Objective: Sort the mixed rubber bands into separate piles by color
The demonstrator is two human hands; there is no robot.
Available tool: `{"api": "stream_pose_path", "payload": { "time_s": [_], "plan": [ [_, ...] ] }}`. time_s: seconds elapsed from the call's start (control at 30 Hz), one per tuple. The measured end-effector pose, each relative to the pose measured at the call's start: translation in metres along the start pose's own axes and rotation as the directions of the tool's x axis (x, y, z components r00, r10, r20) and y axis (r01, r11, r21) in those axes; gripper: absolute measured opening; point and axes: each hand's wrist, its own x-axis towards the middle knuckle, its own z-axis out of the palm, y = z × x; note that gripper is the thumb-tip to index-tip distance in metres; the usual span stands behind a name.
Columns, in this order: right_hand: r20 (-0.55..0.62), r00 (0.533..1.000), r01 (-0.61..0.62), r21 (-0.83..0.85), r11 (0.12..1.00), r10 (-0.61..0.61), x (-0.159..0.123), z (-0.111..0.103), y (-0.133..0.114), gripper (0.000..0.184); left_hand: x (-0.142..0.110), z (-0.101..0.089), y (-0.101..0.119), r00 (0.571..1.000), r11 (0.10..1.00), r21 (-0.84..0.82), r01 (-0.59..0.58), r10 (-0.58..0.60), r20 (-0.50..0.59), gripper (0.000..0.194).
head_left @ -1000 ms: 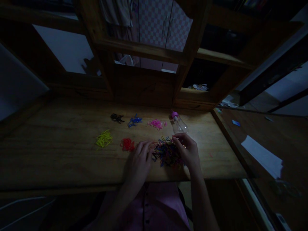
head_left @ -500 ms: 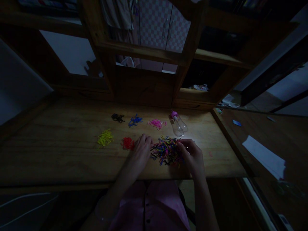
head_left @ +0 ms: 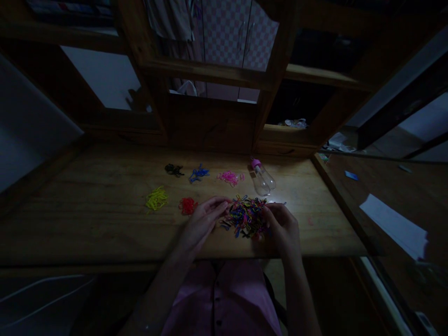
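- Mixed pile (head_left: 247, 218): multicoloured small loops, loosely heaped on the surface (head_left: 105, 228) between both hands, nearer the front edge (head_left: 140, 264) than the back.
- Left hand (head_left: 203, 221): at the pile's left side, grip with thumb and fingers drawn near each other; whether anything is gripped cannot be told.
- Right hand (head_left: 284, 226): fingers bent onto the pile's right side; grip contents hidden. Well apart from the right edge (head_left: 338, 205).
- Red pile (head_left: 188, 206): just beside the left hand.
- Yellow pile (head_left: 157, 199): left of red, wide span of surface beyond it.
- Black pile (head_left: 174, 170), blue pile (head_left: 199, 173), pink pile (head_left: 229, 178): separate, in a row behind.
- Bottle (head_left: 264, 181): transparent, pink cap (head_left: 255, 163), behind the mixed pile; contents indistinct.
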Motion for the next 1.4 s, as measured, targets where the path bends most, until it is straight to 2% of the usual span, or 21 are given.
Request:
{"api": "stream_pose_path", "payload": {
  "time_s": [0.07, 0.13, 0.23, 0.33, 0.4, 0.47, 0.53, 0.6, 0.7, 0.9, 1.1, 1.23, 1.4],
  "plan": [
    [0.001, 1.000, -0.020, 0.046, 0.999, 0.020, -0.001, 0.001, 0.001, 0.022, 0.000, 0.000, -0.003, 1.000, 0.999, -0.049, -0.003, 0.002, -0.028, 0.023],
    [0.010, 0.999, -0.053, 0.109, 0.993, 0.053, -0.002, 0.002, 0.001, 0.024, 0.001, -0.001, -0.006, 0.999, 0.999, -0.019, -0.036, 0.035, -0.040, 0.020],
    [0.007, 0.996, -0.090, 0.173, 0.981, 0.090, -0.003, 0.002, 0.000, 0.025, 0.004, -0.005, -0.007, 0.993, 0.984, 0.140, -0.110, 0.116, -0.036, 0.019],
    [-0.002, 0.995, -0.100, 0.184, 0.978, 0.102, -0.004, 0.000, -0.002, 0.024, 0.015, -0.006, 0.001, 0.975, 0.901, 0.385, -0.202, 0.223, -0.011, 0.017],
    [-0.011, 0.995, -0.093, 0.174, 0.980, 0.096, -0.004, 0.000, -0.003, 0.023, 0.029, -0.004, 0.011, 0.952, 0.771, 0.565, -0.293, 0.293, 0.093, 0.014],
    [-0.026, 0.996, -0.080, 0.154, 0.985, 0.085, -0.004, -0.001, -0.002, 0.022, 0.049, 0.001, 0.023, 0.906, 0.574, 0.703, -0.419, 0.310, 0.287, 0.017],
    [-0.037, 0.997, -0.064, 0.134, 0.989, 0.069, -0.004, -0.001, -0.002, 0.022, 0.070, 0.007, 0.032, 0.840, 0.368, 0.755, -0.543, 0.256, 0.479, 0.021],
    [-0.047, 0.998, -0.047, 0.120, 0.992, 0.053, -0.006, 0.000, -0.002, 0.021, 0.089, 0.012, 0.037, 0.772, 0.211, 0.743, -0.635, 0.162, 0.614, 0.020],
    [-0.053, 0.997, -0.052, 0.144, 0.988, 0.060, -0.009, 0.000, -0.003, 0.021, 0.108, 0.016, 0.035, 0.706, 0.098, 0.700, -0.707, 0.048, 0.706, 0.016],
    [-0.051, 0.995, -0.074, 0.216, 0.974, 0.087, -0.012, -0.002, -0.007, 0.023, 0.118, 0.014, 0.027, 0.658, 0.039, 0.659, -0.751, -0.044, 0.752, 0.010],
    [-0.021, 0.993, -0.105, 0.284, 0.953, 0.115, -0.010, -0.002, -0.011, 0.025, 0.118, 0.014, 0.027, 0.626, 0.102, 0.627, -0.772, -0.046, 0.778, 0.011],
    [-0.033, 0.993, -0.095, 0.307, 0.947, 0.111, -0.010, -0.001, -0.010, 0.026, 0.121, 0.014, 0.026, 0.657, 0.164, 0.648, -0.743, -0.005, 0.754, 0.011],
    [-0.079, 0.992, -0.076, 0.277, 0.958, 0.102, -0.011, -0.006, -0.007, 0.027, 0.121, 0.014, 0.024, 0.698, 0.283, 0.679, -0.677, -0.043, 0.714, 0.008]
  ]
}}
